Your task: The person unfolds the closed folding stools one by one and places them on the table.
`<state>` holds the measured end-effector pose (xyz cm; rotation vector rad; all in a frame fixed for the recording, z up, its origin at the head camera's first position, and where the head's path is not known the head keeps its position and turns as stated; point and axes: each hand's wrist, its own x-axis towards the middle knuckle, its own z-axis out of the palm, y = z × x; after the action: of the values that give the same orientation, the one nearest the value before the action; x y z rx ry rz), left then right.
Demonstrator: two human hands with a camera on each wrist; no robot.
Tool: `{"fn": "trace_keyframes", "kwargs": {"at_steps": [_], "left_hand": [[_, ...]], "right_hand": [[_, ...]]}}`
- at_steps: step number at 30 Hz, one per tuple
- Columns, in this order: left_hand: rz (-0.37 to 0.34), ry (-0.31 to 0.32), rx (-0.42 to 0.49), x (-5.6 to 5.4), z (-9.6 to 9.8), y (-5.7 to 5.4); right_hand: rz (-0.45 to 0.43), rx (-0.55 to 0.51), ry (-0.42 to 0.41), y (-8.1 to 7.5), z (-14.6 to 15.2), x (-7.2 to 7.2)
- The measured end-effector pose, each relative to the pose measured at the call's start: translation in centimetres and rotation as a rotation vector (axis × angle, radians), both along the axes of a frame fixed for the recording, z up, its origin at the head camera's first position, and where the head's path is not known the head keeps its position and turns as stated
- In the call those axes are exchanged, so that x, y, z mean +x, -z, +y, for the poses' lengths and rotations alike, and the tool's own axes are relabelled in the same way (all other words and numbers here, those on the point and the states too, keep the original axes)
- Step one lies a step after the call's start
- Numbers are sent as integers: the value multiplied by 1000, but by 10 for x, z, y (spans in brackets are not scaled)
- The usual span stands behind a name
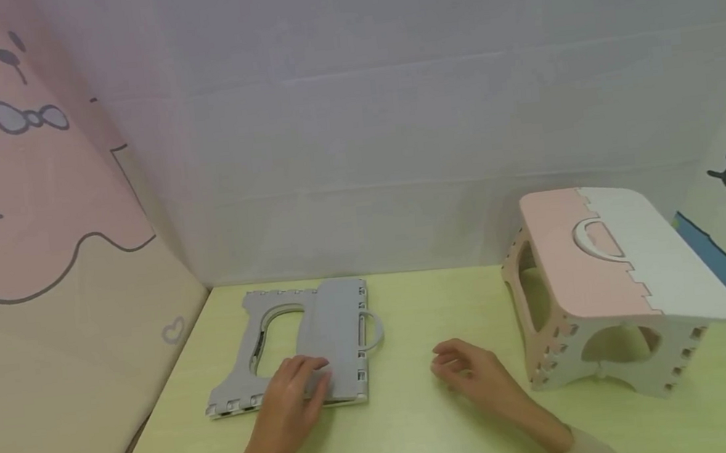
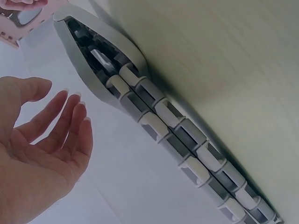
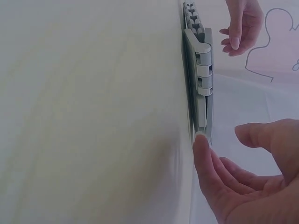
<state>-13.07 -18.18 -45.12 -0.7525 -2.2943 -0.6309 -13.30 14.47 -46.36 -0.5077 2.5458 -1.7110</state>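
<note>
A grey folding step stool (image 1: pixel 336 324) lies folded flat on the table, its carry handle (image 1: pixel 379 329) sticking out on the right. Over its near part hovers my left hand (image 1: pixel 289 409), fingers loosely bent and holding nothing. The left wrist view shows that hand (image 2: pixel 51 144) apart from the stool's hinged edge (image 2: pixel 173 135). My right hand (image 1: pixel 479 379) is above the table, right of the grey stool, with relaxed, slightly curved fingers. In the right wrist view its thumb and fingers (image 3: pixel 202 144) are spread apart with nothing between them.
A pink and white folding stool (image 1: pixel 556 259) stands unfolded at the right, close beside my right hand. The light yellow-green table (image 1: pixel 416 433) meets a white cloth backdrop (image 1: pixel 342 148) at the back. Printed cartoon cloth (image 1: pixel 85 341) hangs along the left side.
</note>
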Motion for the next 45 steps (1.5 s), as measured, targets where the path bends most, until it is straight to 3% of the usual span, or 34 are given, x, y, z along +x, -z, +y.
{"fn": "trace_keyframes", "kwargs": {"at_steps": [6,13,23,36,45], "left_hand": [[-13,-32,-20,3,-8,1],[-25,-61,-36,6,-18,3],[-11,-72,-47,7,-28,8],[-12,-95,-42,9,-42,10],[-5,-93,-41,10,-51,14]], "right_hand": [[-41,-7,-36,0,-6,-2],[-25,5,-43,3,-12,-6],[-86,-34,-75,3,-18,-9],[-98,-36,-84,5,-31,-16],[-134,-109,-88,6,-41,-16]]}}
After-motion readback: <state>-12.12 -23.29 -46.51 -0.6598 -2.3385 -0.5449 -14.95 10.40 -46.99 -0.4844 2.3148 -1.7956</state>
